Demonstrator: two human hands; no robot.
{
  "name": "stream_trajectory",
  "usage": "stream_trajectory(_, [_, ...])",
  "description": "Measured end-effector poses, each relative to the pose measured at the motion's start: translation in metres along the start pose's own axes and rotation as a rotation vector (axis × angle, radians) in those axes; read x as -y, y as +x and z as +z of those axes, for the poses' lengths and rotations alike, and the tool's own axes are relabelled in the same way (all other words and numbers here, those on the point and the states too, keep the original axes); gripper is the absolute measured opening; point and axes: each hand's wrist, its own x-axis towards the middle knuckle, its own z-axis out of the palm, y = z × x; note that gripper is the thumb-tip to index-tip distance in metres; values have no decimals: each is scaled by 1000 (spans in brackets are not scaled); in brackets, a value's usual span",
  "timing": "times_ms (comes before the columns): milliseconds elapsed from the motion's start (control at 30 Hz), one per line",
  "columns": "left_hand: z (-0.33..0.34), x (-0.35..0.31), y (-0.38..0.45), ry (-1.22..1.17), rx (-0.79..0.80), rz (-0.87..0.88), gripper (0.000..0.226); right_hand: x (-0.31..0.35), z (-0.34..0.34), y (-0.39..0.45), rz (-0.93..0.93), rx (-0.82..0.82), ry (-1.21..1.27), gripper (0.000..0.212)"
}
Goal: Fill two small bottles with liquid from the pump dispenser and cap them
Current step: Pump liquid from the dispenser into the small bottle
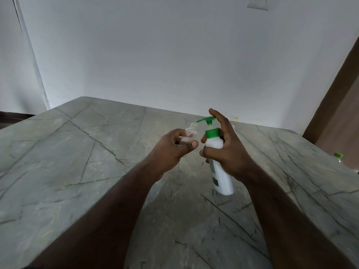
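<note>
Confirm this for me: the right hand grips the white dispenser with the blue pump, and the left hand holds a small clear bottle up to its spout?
Only the colour is wrong: the head view shows the pump is green, not blue.

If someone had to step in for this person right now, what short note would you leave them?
Left hand holds a small clear bottle, uncapped, mouth at the pump spout.
Right hand grips the dispenser, which stands on the table; its forefinger is raised by the pump head.
Done: bottle lined up; how full it is can't be told.
Left: pump, cap it, then fill and cap the second bottle, not seen here.
</note>
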Motion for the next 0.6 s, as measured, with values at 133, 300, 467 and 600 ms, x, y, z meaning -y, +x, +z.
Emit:
stream_trajectory(133, [0,1,-1,-28,12,-5,39,-1,1,-1,59,-11,114,104])
stream_trajectory(300, [1,1,0,-45,13,-2,41,-5,5,-2,63,-27,143,103])
stream_trajectory(467, [2,0,0,-18,-2,-4,40,-6,10,-3,34,-42,113,101])
stream_trajectory(600, [1,-1,0,-40,-8,11,28,-6,12,-2,12,-50,120,98])
